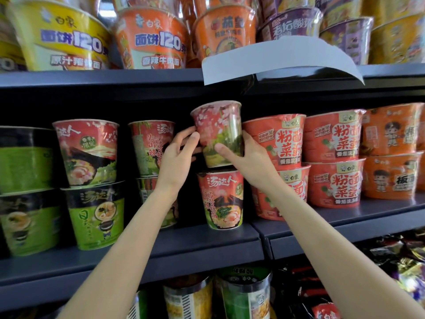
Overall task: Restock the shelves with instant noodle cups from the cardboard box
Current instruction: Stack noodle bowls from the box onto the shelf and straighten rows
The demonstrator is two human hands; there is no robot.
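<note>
A red and green noodle cup [218, 125] stands tilted a little on top of another red cup [222, 199] on the middle shelf [207, 240]. My left hand [178, 157] holds its left side with thumb and fingers. My right hand [247, 157] grips its right side, thumb across the front. The cardboard box is out of sight.
Stacked red cups [88, 150] and green cups [96, 217] stand to the left, wide orange bowls [333, 157] to the right. The upper shelf carries large bowls [151, 40] and a curled white paper strip [276, 58]. Below are more cups [243, 293] and packets [391, 261].
</note>
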